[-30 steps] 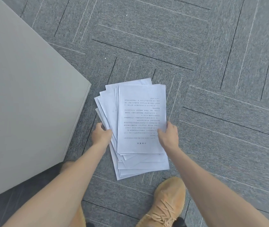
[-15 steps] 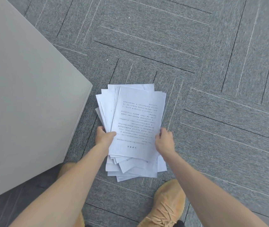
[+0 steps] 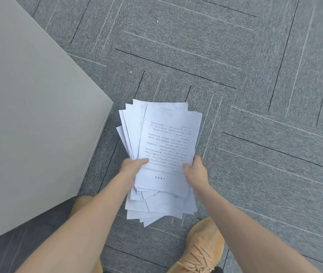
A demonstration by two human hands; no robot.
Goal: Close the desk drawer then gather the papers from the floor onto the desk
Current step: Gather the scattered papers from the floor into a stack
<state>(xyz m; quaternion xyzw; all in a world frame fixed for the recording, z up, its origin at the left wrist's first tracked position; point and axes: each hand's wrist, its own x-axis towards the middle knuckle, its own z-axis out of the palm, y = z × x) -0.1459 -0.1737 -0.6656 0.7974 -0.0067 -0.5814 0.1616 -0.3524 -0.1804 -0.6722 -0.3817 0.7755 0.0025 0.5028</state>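
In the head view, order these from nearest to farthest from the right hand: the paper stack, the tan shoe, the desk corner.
1. Paper stack: held by the right hand, at its left.
2. Tan shoe: below it, on the carpet.
3. Desk corner: far left, beyond the stack.

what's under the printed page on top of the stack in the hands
More white sheets, fanned unevenly, edges poking out left and below. Both the left hand and right hand grip them. Their print is covered.

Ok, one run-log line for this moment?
papers: fanned stack | left hand, right hand: gripping sides | desk: bare | carpet

Papers [image 3: 162, 146] in both hands' grip
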